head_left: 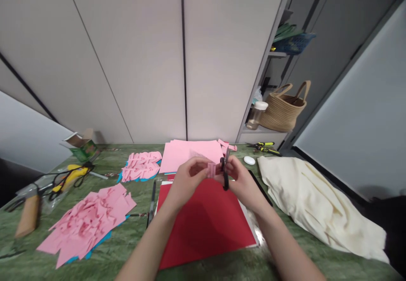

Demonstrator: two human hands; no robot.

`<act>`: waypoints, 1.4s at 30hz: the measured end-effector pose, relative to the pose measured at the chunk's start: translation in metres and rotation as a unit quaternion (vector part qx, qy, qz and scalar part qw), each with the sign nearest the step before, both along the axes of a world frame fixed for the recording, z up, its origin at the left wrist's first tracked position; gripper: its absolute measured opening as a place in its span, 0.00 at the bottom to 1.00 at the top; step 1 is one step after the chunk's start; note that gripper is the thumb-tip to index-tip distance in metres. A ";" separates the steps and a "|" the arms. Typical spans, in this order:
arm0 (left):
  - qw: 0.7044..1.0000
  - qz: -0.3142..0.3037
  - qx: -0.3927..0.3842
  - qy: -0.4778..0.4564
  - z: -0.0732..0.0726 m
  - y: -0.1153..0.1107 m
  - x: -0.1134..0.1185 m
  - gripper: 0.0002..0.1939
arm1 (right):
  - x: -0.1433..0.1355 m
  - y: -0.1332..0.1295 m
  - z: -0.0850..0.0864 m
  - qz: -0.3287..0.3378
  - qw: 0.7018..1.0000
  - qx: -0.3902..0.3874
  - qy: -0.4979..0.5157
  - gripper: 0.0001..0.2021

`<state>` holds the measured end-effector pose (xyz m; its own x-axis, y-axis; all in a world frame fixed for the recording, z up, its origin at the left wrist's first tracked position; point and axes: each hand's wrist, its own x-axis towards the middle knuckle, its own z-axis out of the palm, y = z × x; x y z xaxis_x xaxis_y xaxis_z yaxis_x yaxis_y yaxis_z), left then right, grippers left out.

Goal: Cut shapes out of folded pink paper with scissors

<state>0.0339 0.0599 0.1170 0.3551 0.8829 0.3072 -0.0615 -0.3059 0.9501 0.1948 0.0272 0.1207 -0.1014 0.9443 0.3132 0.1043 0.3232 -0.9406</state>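
Between my two hands is a small folded piece of pink paper [211, 170], pinched by the fingers of my left hand [192, 177]. A pair of scissors with dark handles [225, 179] hangs at the fingers of my right hand [239, 179], its blades pointing up and away. The right fingertips also reach to the edge of the pink piece. Both hands hover above a large red sheet [203, 226], which lies over white paper. Just beyond them rests a stack of pink sheets [177, 154], partly hidden by my left hand.
At left lie a heap of pink paper scraps [91, 217], pink cut-outs [141, 165] on blue paper, a yellow-handled tool [71, 175] and a green box [84, 150]. Pliers [264, 148], a white oval object [249, 160] and cream cloth [314, 200] are at right. A cabinet wall [142, 61] bounds the back.
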 end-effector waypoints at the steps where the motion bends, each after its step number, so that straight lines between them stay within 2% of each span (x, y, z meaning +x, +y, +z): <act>1: 1.000 -0.006 -0.009 -0.006 -0.001 0.000 0.000 0.08 | -0.001 0.001 -0.003 -0.021 1.000 0.008 -0.010 0.11; 5: 0.999 -0.003 -0.016 0.027 -0.001 -0.004 -0.003 0.11 | 0.000 0.002 -0.006 -0.075 0.996 0.019 -0.044 0.08; 7: 0.994 0.048 0.022 0.095 0.002 -0.007 -0.004 0.13 | 0.003 0.003 -0.005 -0.085 0.994 0.020 -0.060 0.08; 9: 0.975 0.120 0.091 0.163 0.005 -0.009 -0.005 0.14 | 0.007 0.003 -0.004 -0.091 0.993 0.020 -0.074 0.08; 11: 0.959 0.152 0.149 0.188 0.007 -0.009 -0.006 0.11 | 0.010 0.003 -0.003 -0.087 0.993 0.018 -0.082 0.09; 13: 0.967 0.115 0.144 0.177 0.009 -0.009 -0.007 0.08 | 0.013 0.003 -0.003 -0.087 0.992 0.021 -0.091 0.09; 15: 0.983 0.053 0.091 0.153 0.010 -0.009 -0.006 0.08 | 0.015 0.002 -0.004 -0.094 0.989 0.025 -0.108 0.10; 17: 0.990 0.017 0.047 0.129 0.010 -0.009 -0.005 0.09 | 0.016 0.002 -0.004 -0.101 0.987 0.029 -0.125 0.09; 25: 0.995 0.050 0.012 0.085 0.005 -0.009 0.000 0.06 | 0.010 -0.003 -0.001 -0.130 0.980 0.056 -0.138 0.08; 29: 0.997 0.059 -0.016 0.038 0.002 -0.004 -0.002 0.08 | 0.010 -0.002 0.002 -0.100 0.990 0.034 -0.089 0.09; 33: 0.997 0.029 -0.065 -0.005 -0.004 0.002 -0.004 0.10 | 0.012 0.000 0.003 -0.055 0.997 0.023 -0.038 0.10; 37: 0.993 -0.020 -0.109 -0.038 -0.007 0.004 -0.003 0.11 | 0.012 0.000 0.003 -0.048 0.998 0.032 -0.003 0.11; 42: 0.997 0.007 -0.078 -0.024 -0.001 0.001 -0.001 0.11 | 0.011 0.001 0.003 -0.055 0.998 0.023 0.024 0.12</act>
<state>0.0330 0.0607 0.1160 0.3306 0.9261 0.1818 -0.1041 -0.1557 0.9823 0.2061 0.0279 0.1236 0.0194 0.9332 0.3589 0.0964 0.3555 -0.9297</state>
